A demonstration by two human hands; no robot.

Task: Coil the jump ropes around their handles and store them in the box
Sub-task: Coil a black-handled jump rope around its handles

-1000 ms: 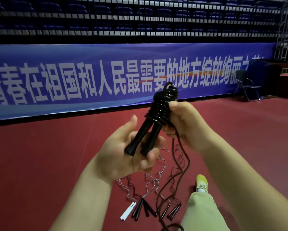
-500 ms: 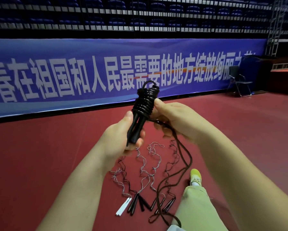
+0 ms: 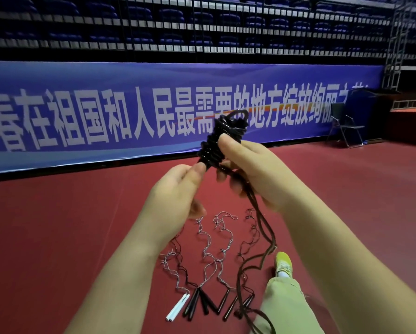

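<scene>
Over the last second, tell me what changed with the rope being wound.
The left hand closed round the handles, which now sit hidden in its grip. The right hand keeps feeding black rope onto the coil. The unwound ropes on the floor lie as before.

Item count: one black jump rope [image 3: 216, 141] partly coiled, held in two hands. On the floor [image 3: 57, 237]: one pair of white handles [image 3: 177, 307]; black handles [image 3: 202, 302], about eight, exact number unclear. One folding chair [image 3: 345, 126] at far right
</scene>
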